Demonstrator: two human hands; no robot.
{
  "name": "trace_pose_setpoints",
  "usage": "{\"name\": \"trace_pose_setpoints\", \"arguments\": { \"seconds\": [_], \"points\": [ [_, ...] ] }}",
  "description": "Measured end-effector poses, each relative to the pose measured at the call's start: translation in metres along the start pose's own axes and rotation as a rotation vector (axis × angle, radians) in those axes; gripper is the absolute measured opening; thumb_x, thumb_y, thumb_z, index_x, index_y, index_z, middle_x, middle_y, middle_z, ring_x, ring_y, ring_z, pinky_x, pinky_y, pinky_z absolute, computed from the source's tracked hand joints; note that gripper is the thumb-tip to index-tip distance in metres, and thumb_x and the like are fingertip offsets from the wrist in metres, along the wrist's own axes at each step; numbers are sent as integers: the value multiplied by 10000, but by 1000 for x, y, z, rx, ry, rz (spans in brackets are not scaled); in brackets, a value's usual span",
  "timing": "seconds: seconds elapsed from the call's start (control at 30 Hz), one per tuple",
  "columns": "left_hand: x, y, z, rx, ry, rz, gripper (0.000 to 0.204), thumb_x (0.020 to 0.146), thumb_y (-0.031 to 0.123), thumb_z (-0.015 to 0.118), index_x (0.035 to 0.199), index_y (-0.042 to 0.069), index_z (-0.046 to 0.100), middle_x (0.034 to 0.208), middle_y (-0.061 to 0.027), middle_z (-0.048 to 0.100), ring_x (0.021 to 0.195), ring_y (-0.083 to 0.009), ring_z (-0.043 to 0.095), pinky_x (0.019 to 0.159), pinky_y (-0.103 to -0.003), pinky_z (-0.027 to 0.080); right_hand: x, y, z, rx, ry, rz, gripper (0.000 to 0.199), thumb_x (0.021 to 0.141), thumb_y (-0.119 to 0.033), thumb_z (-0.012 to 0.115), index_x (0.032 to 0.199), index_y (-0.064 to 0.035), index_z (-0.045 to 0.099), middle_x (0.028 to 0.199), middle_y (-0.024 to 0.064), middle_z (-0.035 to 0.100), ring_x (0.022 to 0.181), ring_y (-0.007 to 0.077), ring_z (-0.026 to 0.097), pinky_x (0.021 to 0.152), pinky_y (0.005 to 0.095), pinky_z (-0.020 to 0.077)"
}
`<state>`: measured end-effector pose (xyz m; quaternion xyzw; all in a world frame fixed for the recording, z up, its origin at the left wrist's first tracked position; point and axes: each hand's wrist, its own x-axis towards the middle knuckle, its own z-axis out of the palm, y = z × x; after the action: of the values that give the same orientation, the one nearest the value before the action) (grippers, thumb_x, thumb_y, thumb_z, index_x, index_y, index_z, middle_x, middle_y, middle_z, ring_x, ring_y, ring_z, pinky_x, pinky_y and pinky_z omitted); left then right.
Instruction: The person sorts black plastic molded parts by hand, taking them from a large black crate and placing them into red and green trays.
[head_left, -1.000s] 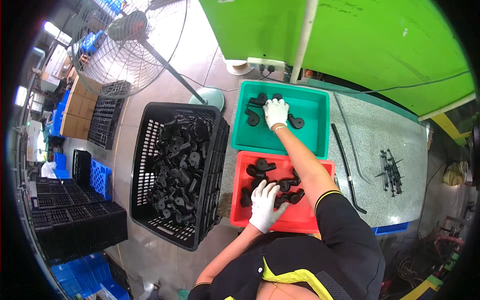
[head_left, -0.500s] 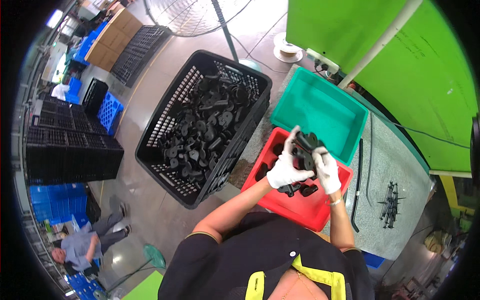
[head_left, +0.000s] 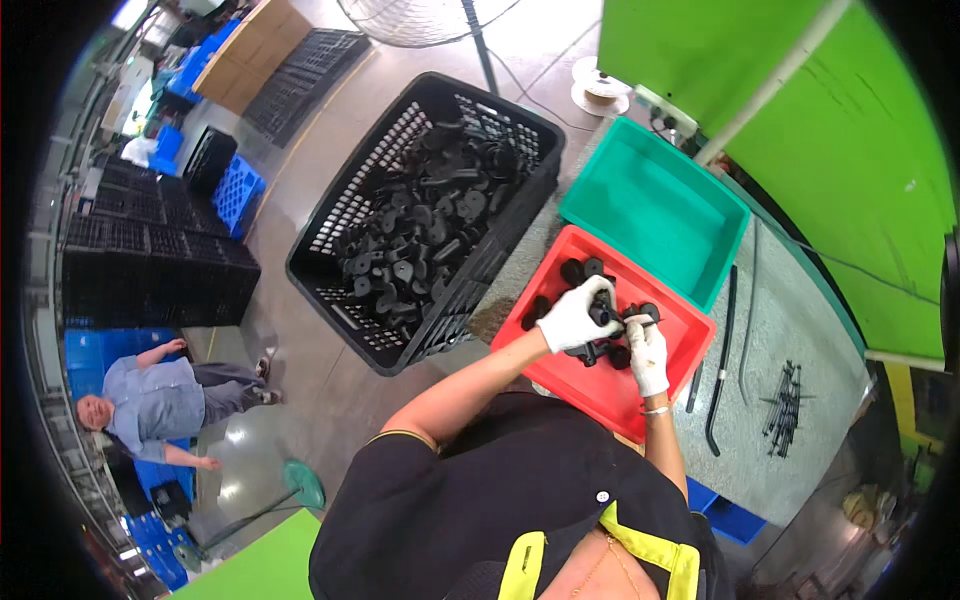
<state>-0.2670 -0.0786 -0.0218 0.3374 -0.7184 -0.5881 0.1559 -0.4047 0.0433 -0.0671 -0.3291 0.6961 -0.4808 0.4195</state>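
Note:
My left hand (head_left: 576, 318), in a white glove, has its fingers closed round a black rounded part (head_left: 602, 306). Beside it my right hand (head_left: 648, 362), also gloved, pinches another black part (head_left: 642, 313) with a disc-like end. Both hands are over the red tray (head_left: 672, 375). More black parts (head_left: 573, 271) lie in that tray around and below my hands, partly covered by them. Just beyond, the green tray (head_left: 660, 215) shows a bare bottom.
A large black perforated crate (head_left: 345, 345) full of similar black parts stands at the left. On the grey tabletop (head_left: 745, 440) at the right lie black rods (head_left: 722, 370) and a bundle of thin black pieces (head_left: 785, 410). A person (head_left: 160, 390) stands at far left.
My hands have come down into the red tray, and the parts they held higher up are now lower. The person at the left has turned and spread their arms. The whole view has shifted slightly.

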Motion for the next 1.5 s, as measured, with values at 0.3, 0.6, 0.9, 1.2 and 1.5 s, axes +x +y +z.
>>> {"name": "trace_pose_setpoints", "arguments": {
  "seconds": [0.3,0.6,0.9,1.2,1.5],
  "points": [
    [-9,-2,-24,940,-101,-178,638,646,305,759,1187,81,505,1128,-123,584,1111,-387,484,883,-467,440,8,-1,-24,398,316,-44,281,973,-299,473,880,-48,559,701,-26,467,643,74,413,603,248,354],
    [11,3,47,397,-54,472,868,560,358,807,1261,39,406,1351,-236,366,1270,-429,317,1045,-506,293,7,-45,-18,1540,-134,-252,271,914,-364,549,960,-100,588,756,8,523,769,164,483,735,315,401],
    [-6,-11,69,268,-171,-4,457,722,295,706,1017,43,465,926,-239,632,894,-413,609,726,-463,506,-9,-49,-4,702,175,-123,299,951,-353,514,944,-56,556,761,-10,527,679,62,469,613,228,402],
    [-19,2,64,841,-340,371,339,700,192,656,966,58,494,926,-153,528,894,-332,552,680,-450,496,2,83,-135,-368,477,44,221,888,-265,513,850,-52,559,684,50,549,572,159,502,522,297,414],
    [-21,3,67,944,-364,261,689,671,294,763,1217,16,447,1184,-160,498,1076,-354,478,868,-434,451,-53,175,-315,-1057,975,500,482,811,-354,637,1198,-86,530,1051,170,638,928,365,619,807,415,496]
  ]
}}
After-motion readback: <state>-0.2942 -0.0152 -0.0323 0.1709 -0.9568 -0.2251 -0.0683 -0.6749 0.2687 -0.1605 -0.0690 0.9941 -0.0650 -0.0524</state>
